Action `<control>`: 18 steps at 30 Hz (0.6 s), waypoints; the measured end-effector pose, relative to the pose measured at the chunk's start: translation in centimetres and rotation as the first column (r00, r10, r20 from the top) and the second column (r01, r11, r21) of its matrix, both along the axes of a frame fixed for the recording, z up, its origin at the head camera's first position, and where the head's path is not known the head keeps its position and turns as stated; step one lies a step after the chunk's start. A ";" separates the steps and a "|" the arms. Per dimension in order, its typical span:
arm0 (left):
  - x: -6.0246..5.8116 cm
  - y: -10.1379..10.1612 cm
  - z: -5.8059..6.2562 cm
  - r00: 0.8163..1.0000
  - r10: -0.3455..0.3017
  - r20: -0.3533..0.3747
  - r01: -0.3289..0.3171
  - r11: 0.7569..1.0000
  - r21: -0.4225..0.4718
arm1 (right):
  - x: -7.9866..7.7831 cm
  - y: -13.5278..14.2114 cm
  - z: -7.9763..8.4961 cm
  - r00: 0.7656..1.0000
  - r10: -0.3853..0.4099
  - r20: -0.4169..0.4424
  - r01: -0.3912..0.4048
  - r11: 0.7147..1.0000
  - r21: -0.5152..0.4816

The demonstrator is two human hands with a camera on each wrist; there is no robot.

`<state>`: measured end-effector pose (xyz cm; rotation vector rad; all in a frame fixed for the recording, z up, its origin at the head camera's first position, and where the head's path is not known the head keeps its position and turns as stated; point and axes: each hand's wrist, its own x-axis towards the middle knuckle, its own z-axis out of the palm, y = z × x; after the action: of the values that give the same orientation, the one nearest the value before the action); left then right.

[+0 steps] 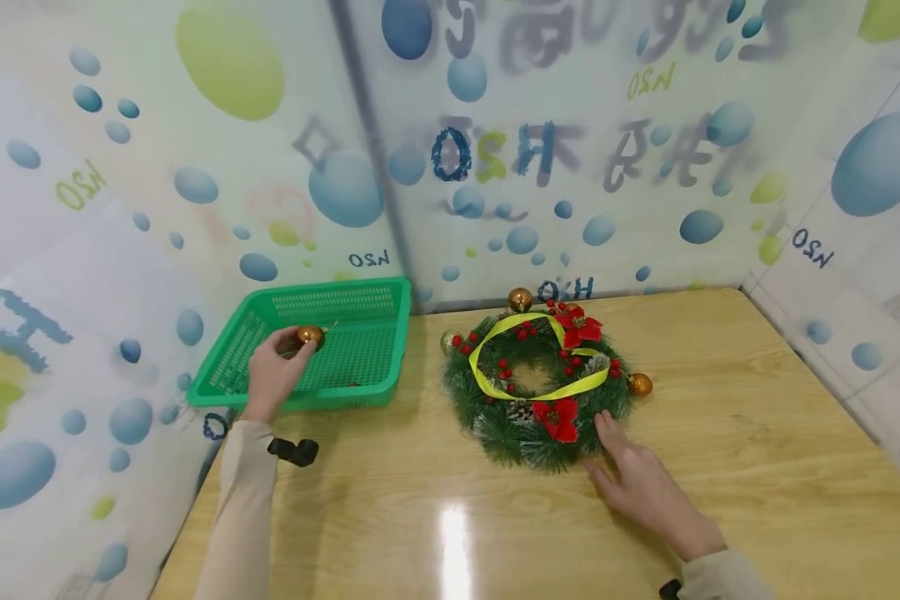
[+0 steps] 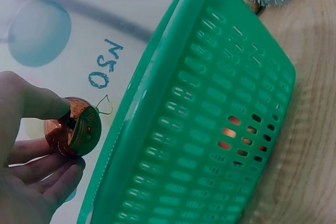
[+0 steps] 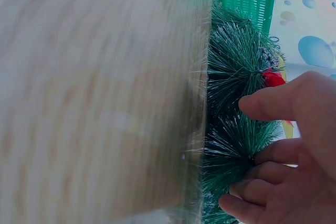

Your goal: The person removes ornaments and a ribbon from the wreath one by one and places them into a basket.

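Left hand: here it is, this left hand (image 1: 273, 372) pinching, thumb on one side, fingers on the other, closed only as far as the ball's width.
Bauble: 1 shiny copper-coloured round ornament (image 1: 310, 335), right at the fingertips, its thin wire loop pointing away from the palm.
Basket: the bauble hovers over the green perforated plastic basket (image 1: 352, 399), clear of its floor.
Right hand: over to the right hand (image 1: 640, 483), thumb and fingers well spread, fingertips against the needles.
Wreath: a round green artificial-pine wreath (image 1: 506, 433), flat on the pale wooden table (image 1: 727, 400), wearing 2 red fabric flowers (image 1: 557, 419) and a loose yellow ribbon (image 1: 581, 386).
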<state>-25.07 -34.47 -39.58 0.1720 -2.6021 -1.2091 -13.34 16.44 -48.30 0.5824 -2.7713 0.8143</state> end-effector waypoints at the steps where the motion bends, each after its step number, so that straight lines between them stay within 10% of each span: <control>1: 0.0 -0.1 0.0 1.000 -0.004 -0.001 0.004 1.000 -0.004 | 0.1 0.0 -0.1 1.000 -0.001 0.000 0.001 1.000 0.000; 18: -0.5 -0.6 -0.2 0.999 -0.002 0.033 0.004 0.998 -0.063 | 0.2 0.0 -0.2 0.999 -0.019 0.039 0.019 1.000 0.004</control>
<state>-25.59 -35.03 -39.78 0.1762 -2.6659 -1.1322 -13.11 16.40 -48.48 0.5450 -2.8096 0.8256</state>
